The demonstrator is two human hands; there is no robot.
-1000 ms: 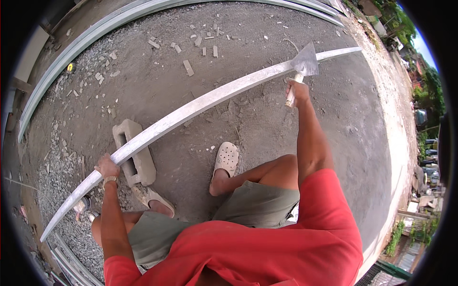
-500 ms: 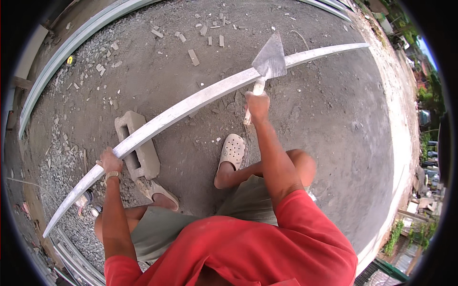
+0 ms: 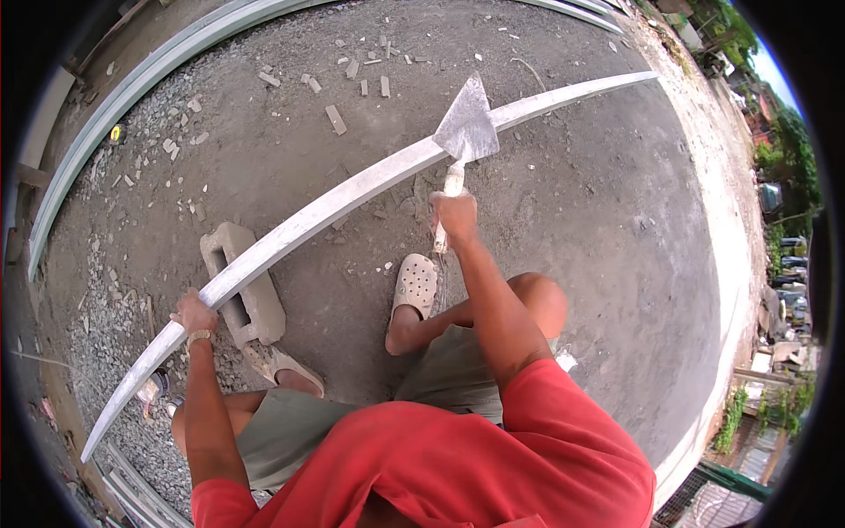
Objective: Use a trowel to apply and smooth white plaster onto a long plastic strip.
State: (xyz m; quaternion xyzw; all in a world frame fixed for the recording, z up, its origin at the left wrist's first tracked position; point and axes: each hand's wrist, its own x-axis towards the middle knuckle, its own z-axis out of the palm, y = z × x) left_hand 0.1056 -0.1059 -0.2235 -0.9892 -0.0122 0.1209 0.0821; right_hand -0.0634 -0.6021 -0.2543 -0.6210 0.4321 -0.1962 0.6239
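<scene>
A long whitish bar, bent in the picture by the fisheye, slants from the lower left to the upper right. My left hand is closed around it near its lower-left end. In my right hand is the pale handle of a trowel, with fingers wrapped round it. The grey triangular blade of the trowel points away from me and lies over the bar, hiding a piece of it; whether the two touch I cannot tell. Beneath the bar, next to my left hand, is a hollow concrete block, partly covered.
Long metal bars run along the far left. Broken block pieces and gravel are strewn over the ground. A yellow tape measure lies by those bars. A container sits near my left knee. My clog is near the trowel handle.
The trowel blade has slid left and slightly toward me along the bar with my right hand. Much of the scene has also shifted left in the picture. My left hand keeps its hold.
</scene>
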